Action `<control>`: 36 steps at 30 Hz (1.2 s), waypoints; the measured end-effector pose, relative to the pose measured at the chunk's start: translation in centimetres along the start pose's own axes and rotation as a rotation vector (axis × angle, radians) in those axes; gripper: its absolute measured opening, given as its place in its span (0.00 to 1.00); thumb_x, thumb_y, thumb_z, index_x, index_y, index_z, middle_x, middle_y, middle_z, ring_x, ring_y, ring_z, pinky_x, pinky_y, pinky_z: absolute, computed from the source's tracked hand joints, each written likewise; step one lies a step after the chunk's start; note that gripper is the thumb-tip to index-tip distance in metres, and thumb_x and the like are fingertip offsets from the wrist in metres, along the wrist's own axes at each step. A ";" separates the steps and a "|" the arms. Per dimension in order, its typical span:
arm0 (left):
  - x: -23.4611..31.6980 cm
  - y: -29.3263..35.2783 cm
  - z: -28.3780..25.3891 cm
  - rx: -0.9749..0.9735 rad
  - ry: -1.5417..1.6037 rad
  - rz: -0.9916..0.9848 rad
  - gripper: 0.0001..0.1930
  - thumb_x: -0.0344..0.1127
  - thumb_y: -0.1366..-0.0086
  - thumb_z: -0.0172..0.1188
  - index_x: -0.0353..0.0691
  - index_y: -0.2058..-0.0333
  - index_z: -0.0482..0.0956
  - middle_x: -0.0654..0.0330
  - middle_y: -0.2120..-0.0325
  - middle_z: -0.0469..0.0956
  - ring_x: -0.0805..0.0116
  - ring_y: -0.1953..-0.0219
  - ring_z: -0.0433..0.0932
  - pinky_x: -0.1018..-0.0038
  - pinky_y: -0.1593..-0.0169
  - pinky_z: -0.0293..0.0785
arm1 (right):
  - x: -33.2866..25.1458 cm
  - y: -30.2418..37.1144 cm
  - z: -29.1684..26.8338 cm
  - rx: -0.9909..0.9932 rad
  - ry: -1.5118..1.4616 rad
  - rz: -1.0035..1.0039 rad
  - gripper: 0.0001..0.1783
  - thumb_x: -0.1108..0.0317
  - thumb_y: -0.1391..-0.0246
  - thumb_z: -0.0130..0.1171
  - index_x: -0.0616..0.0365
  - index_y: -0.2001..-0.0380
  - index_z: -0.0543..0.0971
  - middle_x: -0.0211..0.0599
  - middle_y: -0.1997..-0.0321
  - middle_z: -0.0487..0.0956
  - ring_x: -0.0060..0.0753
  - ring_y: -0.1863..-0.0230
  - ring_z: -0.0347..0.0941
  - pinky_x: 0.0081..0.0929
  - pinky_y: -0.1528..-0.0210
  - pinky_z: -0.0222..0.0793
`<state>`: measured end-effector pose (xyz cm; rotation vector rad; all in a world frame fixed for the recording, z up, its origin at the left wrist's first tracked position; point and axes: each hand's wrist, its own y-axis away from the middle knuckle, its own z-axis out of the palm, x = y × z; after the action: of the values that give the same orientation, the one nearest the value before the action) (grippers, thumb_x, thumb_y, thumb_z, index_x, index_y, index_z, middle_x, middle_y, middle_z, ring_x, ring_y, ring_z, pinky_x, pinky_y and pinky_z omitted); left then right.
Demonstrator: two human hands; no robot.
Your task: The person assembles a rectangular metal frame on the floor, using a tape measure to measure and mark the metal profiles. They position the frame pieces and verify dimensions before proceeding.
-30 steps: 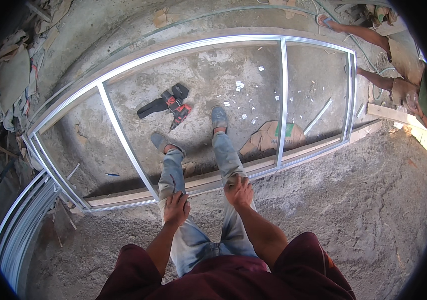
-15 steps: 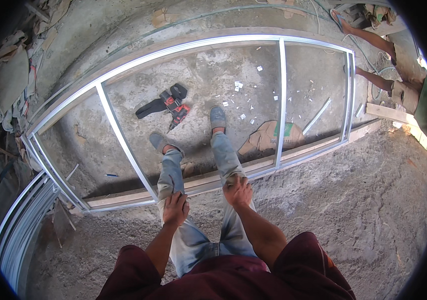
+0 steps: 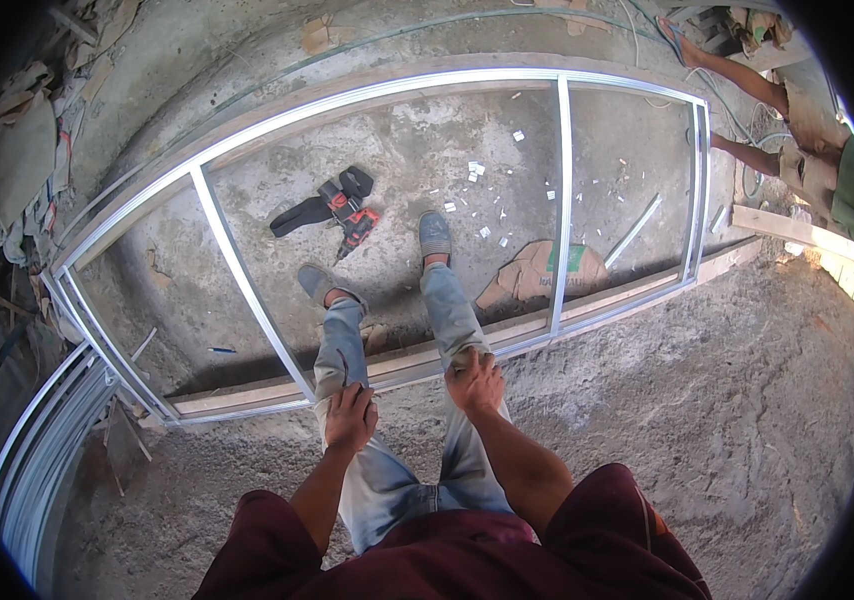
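Note:
My left hand (image 3: pixel 351 418) rests on my left knee, fingers laid over the jeans (image 3: pixel 387 495), with no object in it. On my right knee lies my right hand (image 3: pixel 475 382), fingers bent loosely over the cloth and nothing visible in them. I sit with both feet inside a long metal frame (image 3: pixel 377 92) of silvery channels, which has cross studs (image 3: pixel 564 190) and lies over timber pieces (image 3: pixel 237 398). Beyond my feet, a red and black cordless drill (image 3: pixel 355 222) lies on the concrete beside a black strap (image 3: pixel 302 215).
White scraps (image 3: pixel 475 171), torn cardboard (image 3: pixel 527 275), a short metal offcut (image 3: pixel 635 232) and a blue pen-like item (image 3: pixel 222 350) lie within the frame. Bundled metal channels (image 3: pixel 37 450) stand at left. A co-worker's legs (image 3: pixel 747 85) are at far right, near a wooden plank (image 3: pixel 797 228).
The co-worker at far right has shifted slightly. My hands, the frame and the drill stay where they were.

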<state>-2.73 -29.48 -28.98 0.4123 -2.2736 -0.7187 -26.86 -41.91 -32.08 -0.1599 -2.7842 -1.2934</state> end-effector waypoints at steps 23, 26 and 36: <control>0.0 -0.2 0.1 0.013 -0.018 0.015 0.17 0.40 0.38 0.58 0.46 0.51 0.78 0.54 0.48 0.72 0.46 0.48 0.71 0.53 0.44 0.69 | -0.5 -0.3 -1.4 -0.122 -0.044 0.048 0.42 0.44 0.50 0.56 0.46 0.32 0.63 0.57 0.33 0.63 0.63 0.40 0.64 0.51 0.41 0.62; 0.1 -0.3 0.0 0.001 -0.009 -0.001 0.17 0.39 0.38 0.58 0.46 0.51 0.78 0.53 0.48 0.72 0.45 0.47 0.70 0.53 0.43 0.68 | -0.4 -0.4 -1.5 -0.134 -0.042 0.044 0.42 0.44 0.51 0.57 0.46 0.33 0.64 0.56 0.33 0.63 0.62 0.41 0.64 0.51 0.42 0.63; 0.3 -0.3 -0.1 -0.025 0.000 -0.023 0.17 0.39 0.38 0.58 0.45 0.50 0.78 0.53 0.47 0.72 0.44 0.47 0.70 0.52 0.41 0.66 | -0.3 -0.3 -1.0 -0.027 -0.014 0.014 0.39 0.45 0.51 0.58 0.47 0.37 0.67 0.51 0.41 0.69 0.60 0.46 0.69 0.53 0.47 0.67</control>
<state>-2.86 -29.89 -28.97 0.4272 -2.2609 -0.7576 -26.60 -42.91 -31.66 -0.1906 -2.7734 -1.3324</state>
